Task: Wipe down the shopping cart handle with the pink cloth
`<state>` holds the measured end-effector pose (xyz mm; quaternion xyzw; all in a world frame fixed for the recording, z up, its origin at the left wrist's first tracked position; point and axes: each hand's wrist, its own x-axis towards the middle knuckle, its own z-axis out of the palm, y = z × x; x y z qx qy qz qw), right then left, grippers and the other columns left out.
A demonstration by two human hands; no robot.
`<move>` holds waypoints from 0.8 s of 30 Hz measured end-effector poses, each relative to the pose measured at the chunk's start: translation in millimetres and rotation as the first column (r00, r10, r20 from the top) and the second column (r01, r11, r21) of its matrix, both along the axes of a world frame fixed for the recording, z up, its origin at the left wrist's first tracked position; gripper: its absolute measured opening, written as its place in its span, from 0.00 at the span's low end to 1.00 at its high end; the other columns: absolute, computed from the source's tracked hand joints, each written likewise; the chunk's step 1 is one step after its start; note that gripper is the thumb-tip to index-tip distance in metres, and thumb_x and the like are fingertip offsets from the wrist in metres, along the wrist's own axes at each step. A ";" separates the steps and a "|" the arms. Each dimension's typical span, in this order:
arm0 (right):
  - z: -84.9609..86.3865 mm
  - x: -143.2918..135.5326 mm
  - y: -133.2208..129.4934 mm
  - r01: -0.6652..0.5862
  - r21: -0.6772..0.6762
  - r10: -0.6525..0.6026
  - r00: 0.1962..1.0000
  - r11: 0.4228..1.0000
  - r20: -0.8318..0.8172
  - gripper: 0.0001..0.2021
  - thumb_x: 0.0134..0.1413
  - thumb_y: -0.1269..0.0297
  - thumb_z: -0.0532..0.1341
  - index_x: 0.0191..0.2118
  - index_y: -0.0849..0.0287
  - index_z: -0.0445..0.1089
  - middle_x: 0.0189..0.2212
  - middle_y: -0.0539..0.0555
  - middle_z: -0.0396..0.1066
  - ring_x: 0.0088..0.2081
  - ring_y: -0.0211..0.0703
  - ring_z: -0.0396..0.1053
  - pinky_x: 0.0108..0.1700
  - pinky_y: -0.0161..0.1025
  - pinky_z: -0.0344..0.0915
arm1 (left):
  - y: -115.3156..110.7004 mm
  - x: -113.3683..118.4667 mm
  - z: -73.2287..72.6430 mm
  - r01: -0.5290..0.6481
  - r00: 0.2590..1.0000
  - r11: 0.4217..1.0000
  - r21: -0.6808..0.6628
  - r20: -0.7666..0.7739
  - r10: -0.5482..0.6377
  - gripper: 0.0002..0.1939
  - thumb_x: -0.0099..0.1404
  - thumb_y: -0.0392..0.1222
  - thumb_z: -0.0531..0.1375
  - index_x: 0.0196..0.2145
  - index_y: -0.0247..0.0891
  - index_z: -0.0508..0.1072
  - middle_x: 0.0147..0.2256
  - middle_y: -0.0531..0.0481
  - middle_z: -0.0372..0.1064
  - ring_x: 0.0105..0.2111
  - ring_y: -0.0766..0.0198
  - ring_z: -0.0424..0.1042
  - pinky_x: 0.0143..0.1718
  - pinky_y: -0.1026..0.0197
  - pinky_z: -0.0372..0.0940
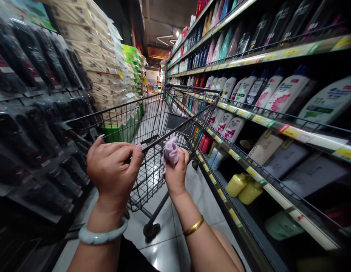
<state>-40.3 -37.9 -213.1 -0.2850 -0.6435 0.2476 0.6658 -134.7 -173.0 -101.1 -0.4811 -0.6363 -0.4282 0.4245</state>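
My left hand (114, 170) has its fingers curled at the near rim of a dark wire shopping cart (153, 147), with a pale bracelet on the wrist. Whether the fingers wrap the rim is hidden by the hand itself. A crumpled light purple cloth (171, 152) is held in my right hand (177, 173), close to the right part of the cart's rim. That wrist wears a gold bangle. Through the wires the basket shows no goods, and a black caster wheel (151, 230) stands on the tiles below.
Shelves (249, 109) of shampoo bottles line the right side, with boxes and yellow bottles (243, 187) lower down. Hanging dark packages (31, 139) and tall stacks of beige packs (99, 56) are at the left. The tiled aisle (153, 109) runs ahead between them.
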 end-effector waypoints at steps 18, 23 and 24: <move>-10.4 -13.1 -11.8 -0.096 -0.066 0.100 0.993 0.993 0.064 0.22 0.52 0.76 0.62 0.53 0.52 0.73 0.54 0.56 0.64 0.55 0.46 0.71 0.62 0.46 0.69 | 2.6 -26.4 3.3 0.061 0.998 0.998 0.035 0.023 -0.061 0.18 0.72 0.45 0.63 0.24 0.42 0.77 0.29 0.50 0.80 0.31 0.59 0.76 0.38 0.53 0.65; -39.8 -17.2 6.6 -0.060 -0.445 0.087 0.995 0.894 0.041 0.23 0.48 0.75 0.64 0.52 0.53 0.73 0.51 0.55 0.67 0.51 0.47 0.73 0.61 0.46 0.69 | -2.9 -27.3 11.2 0.009 0.990 0.997 -0.079 0.140 0.002 0.21 0.74 0.51 0.60 0.23 0.44 0.76 0.30 0.50 0.80 0.34 0.57 0.76 0.45 0.50 0.65; -45.4 -19.9 4.9 -0.051 -0.511 0.094 0.994 0.858 0.058 0.23 0.47 0.75 0.64 0.51 0.53 0.73 0.49 0.55 0.67 0.49 0.47 0.73 0.60 0.47 0.70 | -5.5 -25.4 13.5 -0.020 0.986 0.994 -0.104 0.165 0.037 0.21 0.74 0.52 0.59 0.24 0.44 0.76 0.31 0.50 0.81 0.36 0.55 0.76 0.48 0.48 0.64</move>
